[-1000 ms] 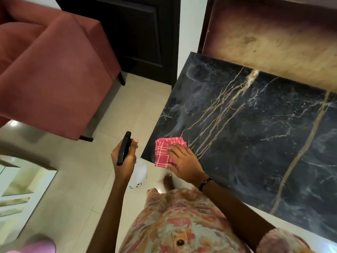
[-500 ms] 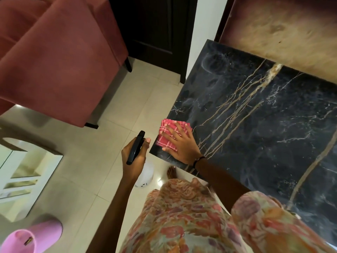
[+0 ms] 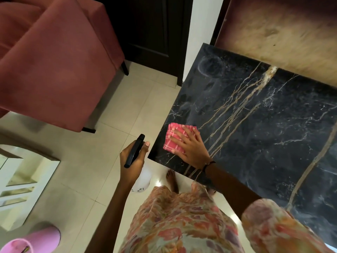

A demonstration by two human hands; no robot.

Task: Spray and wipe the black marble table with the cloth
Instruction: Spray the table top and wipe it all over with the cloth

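Observation:
The black marble table (image 3: 264, 125), veined in gold and white, fills the right half of the view. A folded pink checked cloth (image 3: 173, 136) lies flat near the table's near-left corner. My right hand (image 3: 189, 147) presses on the cloth with fingers spread. My left hand (image 3: 132, 157) is off the table's left edge, over the floor, gripping a spray bottle (image 3: 141, 177) with a black trigger head and a white body that hangs below the hand. Wet smears show on the marble towards the far-left corner.
A dusky-red armchair (image 3: 54, 57) stands to the left on the pale tiled floor. A dark door (image 3: 155, 28) is behind it. A brown wooden panel (image 3: 282, 33) borders the table's far edge. A pink bucket (image 3: 32, 241) sits at bottom left beside a white shelf unit (image 3: 21, 179).
My right hand has slid the cloth away from me along the table's left edge. My left hand still holds the spray bottle beside the table. The view has shifted a little.

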